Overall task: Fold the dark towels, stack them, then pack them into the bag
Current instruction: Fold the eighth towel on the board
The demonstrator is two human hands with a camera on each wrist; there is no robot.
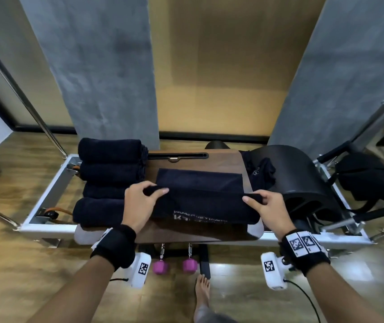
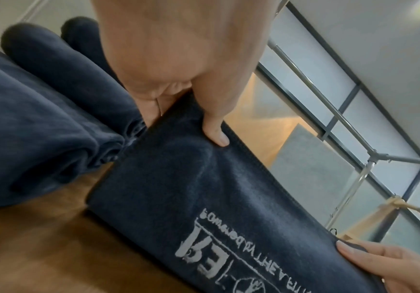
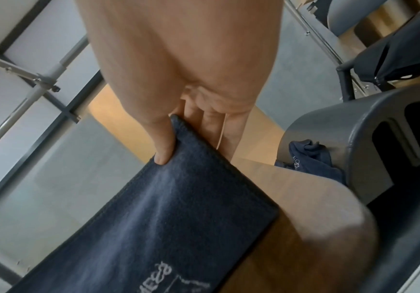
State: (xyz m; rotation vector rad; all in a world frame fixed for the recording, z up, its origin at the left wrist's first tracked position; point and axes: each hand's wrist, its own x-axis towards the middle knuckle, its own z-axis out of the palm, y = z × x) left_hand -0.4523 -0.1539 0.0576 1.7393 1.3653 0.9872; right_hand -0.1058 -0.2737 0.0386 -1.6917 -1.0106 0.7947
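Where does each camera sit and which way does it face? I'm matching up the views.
Head: looks down at the wooden board; both forearms, a bare foot.
Left wrist: along the left hand, gripping the towel.
Right wrist: along the right hand.
All three share that towel; the left wrist view also catches the right hand's fingers.

A row of rolled towels [image 1: 109, 180] blocks the left side of the worktop [image 1: 209, 157]. A big black curved block [image 1: 303, 180] blocks the right side. The strip of wood behind is bare.
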